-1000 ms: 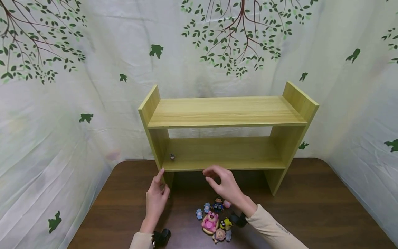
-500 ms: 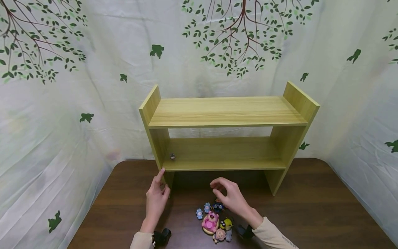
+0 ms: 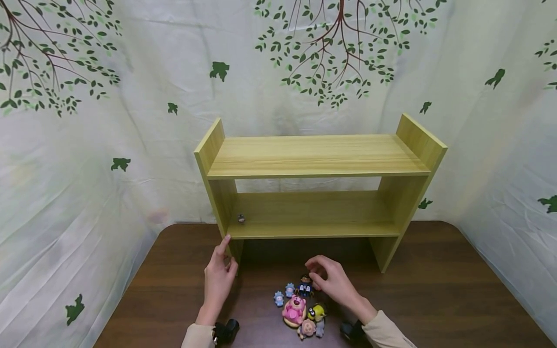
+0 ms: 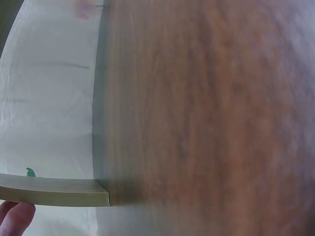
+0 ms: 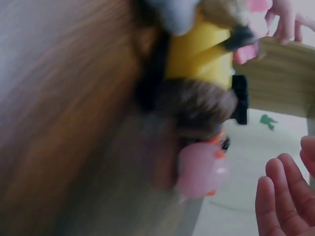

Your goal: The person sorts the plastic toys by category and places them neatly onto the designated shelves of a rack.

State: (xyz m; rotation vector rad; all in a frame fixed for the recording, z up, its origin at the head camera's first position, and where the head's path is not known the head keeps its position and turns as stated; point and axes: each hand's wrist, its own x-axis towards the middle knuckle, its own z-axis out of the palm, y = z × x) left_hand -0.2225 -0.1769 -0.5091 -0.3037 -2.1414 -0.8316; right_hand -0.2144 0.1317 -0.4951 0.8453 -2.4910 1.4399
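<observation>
In the head view my left hand [image 3: 219,278] touches the front edge of the left side panel with an extended index finger, level with the middle board. Its fingertip [image 4: 20,216] shows against the panel [image 4: 59,191] in the left wrist view. My right hand [image 3: 335,280], fingers loosely bent, hovers over the far right of a group of toy figures, close by a dark-clothed figure [image 3: 305,286]. A pink bear figure [image 3: 294,311], a yellow-and-black figure [image 3: 316,311] and two small blue figures [image 3: 279,298] lie there. The right wrist view shows a round pink toy [image 5: 202,169] apart from the fingers [image 5: 283,196].
A light wooden shelf unit [image 3: 322,154] stands on the dark brown table [image 3: 435,290]. One tiny figure [image 3: 241,219] sits at the left end of its middle board. Another pinkish figure [image 3: 307,328] and a grey one [image 3: 319,329] lie nearest me. Leaf-printed curtains hang behind.
My right hand has come down and back from the middle board's front edge to the toy figures, now covering the pink toy beside the dark-clothed figure. The left hand keeps its place.
</observation>
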